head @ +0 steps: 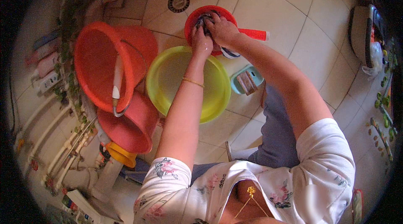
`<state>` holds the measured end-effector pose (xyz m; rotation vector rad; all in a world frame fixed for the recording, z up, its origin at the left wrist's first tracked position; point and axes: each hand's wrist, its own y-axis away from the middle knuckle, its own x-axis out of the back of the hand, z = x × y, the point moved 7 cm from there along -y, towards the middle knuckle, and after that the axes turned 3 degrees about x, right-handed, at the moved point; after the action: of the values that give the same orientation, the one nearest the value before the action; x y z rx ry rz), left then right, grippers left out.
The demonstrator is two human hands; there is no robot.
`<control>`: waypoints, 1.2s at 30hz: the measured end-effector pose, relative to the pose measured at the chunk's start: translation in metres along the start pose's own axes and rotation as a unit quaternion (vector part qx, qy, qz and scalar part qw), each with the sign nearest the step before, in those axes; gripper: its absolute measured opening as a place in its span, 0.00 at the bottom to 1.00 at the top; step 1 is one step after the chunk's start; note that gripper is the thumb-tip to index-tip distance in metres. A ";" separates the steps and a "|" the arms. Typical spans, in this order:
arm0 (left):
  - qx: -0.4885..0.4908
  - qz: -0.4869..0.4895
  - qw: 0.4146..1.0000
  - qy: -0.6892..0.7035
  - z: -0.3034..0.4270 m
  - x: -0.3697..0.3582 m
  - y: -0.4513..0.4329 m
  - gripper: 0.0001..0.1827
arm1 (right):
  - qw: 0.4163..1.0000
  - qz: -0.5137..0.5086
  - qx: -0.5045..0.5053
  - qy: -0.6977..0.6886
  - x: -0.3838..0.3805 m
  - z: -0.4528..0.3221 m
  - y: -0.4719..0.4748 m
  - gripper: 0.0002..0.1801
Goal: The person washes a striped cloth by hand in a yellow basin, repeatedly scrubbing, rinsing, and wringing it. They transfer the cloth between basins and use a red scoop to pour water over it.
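Note:
Both of my hands work over a red plastic dipper [191, 19] with a straight handle pointing right. My left hand [201, 43] reaches into it and grips a wet dark cloth [206, 20]. From the right, my right hand [223, 30] bears on the same cloth, fingers curled over it. A navy-and-white striped piece of fabric [229, 53] shows below my right wrist at the dipper's near rim. Just nearer to me is a yellow-green basin [157, 98] of cloudy water, partly hidden by my left forearm. A turquoise soap dish [236, 89] with a brownish bar [247, 83] lies right of the basin.
Left of the basin, an orange-red bucket [141, 39] lies tilted, a white shower head [117, 79] over its rim. Below it is a pinkish-red bucket [138, 117]. Pipes [59, 148] and bottles [47, 80] line the left wall. A round drain [178, 2] sits in the tiles.

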<state>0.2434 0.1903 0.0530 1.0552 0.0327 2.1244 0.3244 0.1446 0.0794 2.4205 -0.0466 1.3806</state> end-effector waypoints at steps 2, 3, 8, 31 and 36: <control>0.073 -0.023 0.997 -0.002 -0.015 -0.007 -0.013 0.23 | 0.997 0.000 0.005 0.082 -0.022 -0.002 -0.010 0.24; 0.084 -0.014 0.996 0.000 -0.018 -0.004 -0.015 0.21 | 0.997 -0.034 -0.002 0.068 -0.028 -0.001 -0.018 0.23; 0.055 0.061 0.996 0.030 0.020 0.034 0.011 0.15 | 0.985 -0.141 -0.084 -0.050 -0.043 0.026 -0.040 0.17; 0.020 -0.202 0.396 0.896 0.151 0.093 0.097 0.37 | 0.975 0.098 0.123 -0.157 0.065 0.035 0.078 0.44; 0.060 -0.190 0.287 0.937 0.162 0.104 0.114 0.33 | 0.844 0.098 0.187 -0.493 0.073 -0.017 0.073 0.35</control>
<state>0.2470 0.1277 0.2681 -1.7611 1.3306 1.5198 0.3337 0.0922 0.1696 3.2614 -0.3055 0.0342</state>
